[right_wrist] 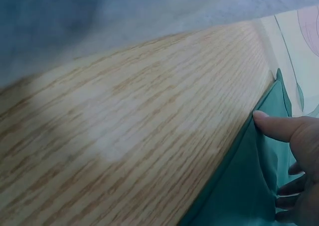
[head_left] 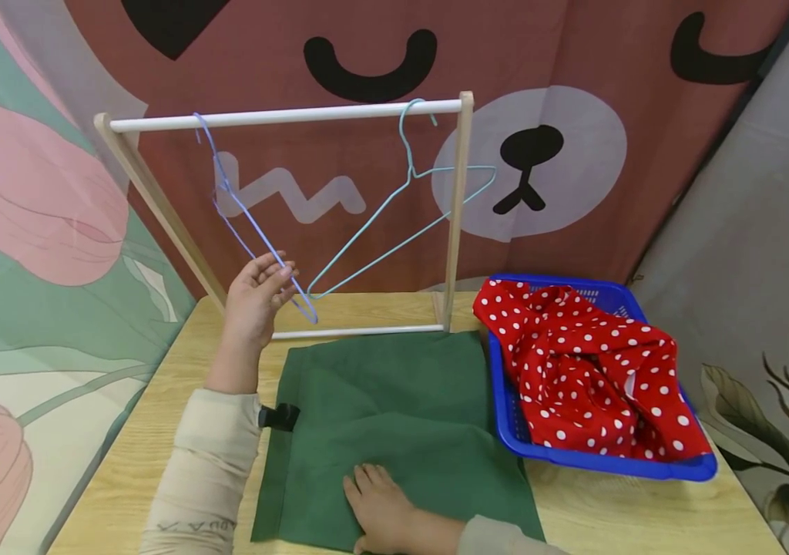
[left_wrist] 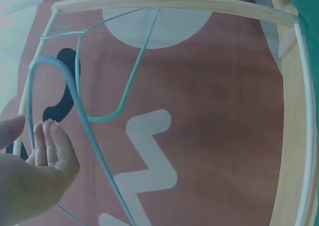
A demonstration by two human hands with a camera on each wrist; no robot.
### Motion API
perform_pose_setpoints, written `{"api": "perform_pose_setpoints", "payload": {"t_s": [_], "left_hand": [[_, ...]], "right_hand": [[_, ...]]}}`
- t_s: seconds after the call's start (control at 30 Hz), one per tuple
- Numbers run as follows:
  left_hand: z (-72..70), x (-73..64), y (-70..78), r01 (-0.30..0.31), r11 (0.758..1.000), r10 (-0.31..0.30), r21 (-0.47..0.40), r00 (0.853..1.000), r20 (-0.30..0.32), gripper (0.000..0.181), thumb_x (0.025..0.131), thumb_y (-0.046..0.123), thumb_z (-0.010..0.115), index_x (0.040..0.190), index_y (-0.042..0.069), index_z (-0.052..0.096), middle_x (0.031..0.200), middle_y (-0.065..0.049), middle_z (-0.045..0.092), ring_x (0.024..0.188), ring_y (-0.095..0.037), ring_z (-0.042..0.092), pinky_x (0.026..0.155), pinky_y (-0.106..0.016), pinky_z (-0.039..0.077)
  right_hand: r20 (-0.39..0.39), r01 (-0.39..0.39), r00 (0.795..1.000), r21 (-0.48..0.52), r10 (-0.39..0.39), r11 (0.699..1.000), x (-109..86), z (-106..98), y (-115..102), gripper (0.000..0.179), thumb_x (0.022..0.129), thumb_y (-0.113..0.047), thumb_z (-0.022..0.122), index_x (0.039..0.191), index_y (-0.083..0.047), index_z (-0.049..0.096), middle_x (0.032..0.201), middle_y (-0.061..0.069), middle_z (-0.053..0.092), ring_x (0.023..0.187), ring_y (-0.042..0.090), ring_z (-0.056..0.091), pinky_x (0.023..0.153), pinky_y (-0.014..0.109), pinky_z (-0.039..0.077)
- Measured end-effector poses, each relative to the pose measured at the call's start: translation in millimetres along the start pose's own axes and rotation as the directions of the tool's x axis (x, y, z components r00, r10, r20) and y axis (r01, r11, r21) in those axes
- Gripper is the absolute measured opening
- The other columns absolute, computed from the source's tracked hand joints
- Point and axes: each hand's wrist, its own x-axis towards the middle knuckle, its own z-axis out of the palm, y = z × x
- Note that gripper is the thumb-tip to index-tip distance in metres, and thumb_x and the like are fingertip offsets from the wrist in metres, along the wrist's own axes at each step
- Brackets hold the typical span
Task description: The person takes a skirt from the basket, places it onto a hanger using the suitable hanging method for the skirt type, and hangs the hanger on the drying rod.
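A lilac-blue wire hanger (head_left: 254, 223) hangs by its hook from the rack's white top rod (head_left: 297, 116), turned partly edge-on. My left hand (head_left: 256, 297) is raised at its lower end; in the left wrist view the wire passes between the thumb and the loosely bent fingers (left_wrist: 57, 143), which stand apart. A teal hanger (head_left: 360, 233) hangs near the rod's right end. Green fabric (head_left: 394, 385) lies spread on the table, with slight folds. My right hand (head_left: 384, 509) rests on its lower part, fingers extended; its thumb lies by the fabric's edge in the right wrist view.
A blue basket (head_left: 505, 401) at the right holds red polka-dot fabric (head_left: 589, 370). The rack's wooden posts (head_left: 459, 216) stand at the back of the wooden table (head_left: 159, 432). Printed curtains hang behind and to the sides.
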Motion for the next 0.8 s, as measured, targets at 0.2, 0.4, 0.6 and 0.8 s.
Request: {"api": "perform_pose_setpoints", "payload": {"t_s": [0.2,0.4,0.6,0.8], "left_hand": [[-0.3,-3.1,9.6,-0.006,1.0,0.007,-0.027,0.999,0.045,0.018,0.083,-0.002,0.052,0.1,0.004,0.048,0.083,-0.003,0.056,0.075,-0.013,0.056,0.061,-0.021,0.048],[-0.8,-5.0,17.3,-0.013,0.999,0.016,-0.043,0.997,0.071,0.017,0.083,-0.004,0.051,0.098,0.002,0.049,0.082,-0.004,0.056,0.072,-0.014,0.057,0.061,-0.023,0.049],[-0.6,-7.0,23.3,-0.014,0.996,0.023,-0.089,0.996,0.092,0.017,0.082,-0.005,0.052,0.098,0.001,0.05,0.081,-0.005,0.057,0.069,-0.014,0.058,0.059,-0.023,0.049],[-0.8,-11.8,27.4,-0.032,0.995,0.044,-0.097,0.992,0.121,0.018,0.082,-0.004,0.053,0.098,0.002,0.053,0.082,-0.005,0.057,0.069,-0.014,0.058,0.058,-0.022,0.049]], "right_hand": [[-0.04,0.014,0.999,-0.002,-0.014,1.0,0.8,3,-2,0.065,0.076,-0.041,0.061,0.127,-0.009,0.036,0.123,0.01,0.038,0.114,0.021,0.036,0.091,0.029,0.033],[-0.206,-0.03,0.978,-0.078,0.013,0.997,1.1,4,0,0.073,0.068,-0.045,0.067,0.124,-0.008,0.039,0.122,0.013,0.037,0.11,0.023,0.038,0.089,0.031,0.034],[-0.288,-0.094,0.956,-0.099,0.062,0.991,8.0,2,7,0.09,0.058,-0.053,0.069,0.129,-0.01,0.034,0.133,0.019,0.023,0.119,0.029,0.026,0.094,0.042,0.027],[-0.252,-0.143,0.96,-0.075,0.12,0.987,14.8,-3,17,0.094,0.057,-0.057,0.068,0.131,-0.011,0.031,0.131,0.016,0.027,0.12,0.028,0.026,0.094,0.04,0.024]]}}
